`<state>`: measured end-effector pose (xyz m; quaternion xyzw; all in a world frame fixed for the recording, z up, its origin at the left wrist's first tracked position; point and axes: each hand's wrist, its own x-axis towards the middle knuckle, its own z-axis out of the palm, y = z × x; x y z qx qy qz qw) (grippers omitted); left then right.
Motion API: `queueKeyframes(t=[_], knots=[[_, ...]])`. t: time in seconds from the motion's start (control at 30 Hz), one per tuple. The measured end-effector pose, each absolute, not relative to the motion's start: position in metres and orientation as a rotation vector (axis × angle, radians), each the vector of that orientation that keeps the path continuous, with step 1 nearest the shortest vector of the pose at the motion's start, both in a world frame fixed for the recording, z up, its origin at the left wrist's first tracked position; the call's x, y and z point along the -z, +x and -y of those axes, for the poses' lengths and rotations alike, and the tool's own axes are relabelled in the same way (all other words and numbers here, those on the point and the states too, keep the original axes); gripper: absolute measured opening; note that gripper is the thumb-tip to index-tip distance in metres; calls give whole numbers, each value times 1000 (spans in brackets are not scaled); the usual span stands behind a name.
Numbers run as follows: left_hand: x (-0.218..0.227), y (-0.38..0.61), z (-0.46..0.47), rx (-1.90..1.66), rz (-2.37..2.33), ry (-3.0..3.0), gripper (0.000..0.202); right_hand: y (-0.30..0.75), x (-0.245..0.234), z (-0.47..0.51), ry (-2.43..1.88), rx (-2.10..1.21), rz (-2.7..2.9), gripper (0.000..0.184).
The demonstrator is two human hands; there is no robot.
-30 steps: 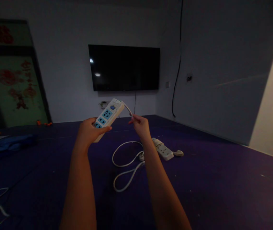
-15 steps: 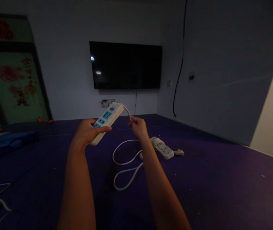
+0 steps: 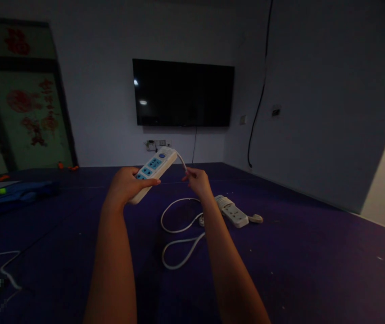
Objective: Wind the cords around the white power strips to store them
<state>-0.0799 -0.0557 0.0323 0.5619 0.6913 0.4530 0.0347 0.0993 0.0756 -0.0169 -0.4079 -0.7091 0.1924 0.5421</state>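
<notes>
My left hand is closed around the lower end of a white power strip with blue sockets and a blue switch. The strip is held tilted above the purple surface, its switch end up and to the right. Between the fingertips of my right hand is the white power cord, pinched a short way from where it leaves the strip. The rest of the cord lies in loose loops below, partly hidden by my right forearm. Its plug shows beside that forearm.
A second white power strip, cord wound around it, lies right of my right forearm with its plug beside it. Blue cloth lies at left, a white cable nearer. A television hangs on the far wall; a black cable hangs at right.
The whole view has shifted slightly, so the scene sits a little further right. Both hands keep the same hold on the strip and its cord.
</notes>
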Motion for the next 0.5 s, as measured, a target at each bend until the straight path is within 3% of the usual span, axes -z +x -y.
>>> queueKeyframes(t=[0.5], knots=[[-31, -84, 54, -1329, -2207, 1769, 49, 106, 17, -78, -956, -535, 1701, 37]])
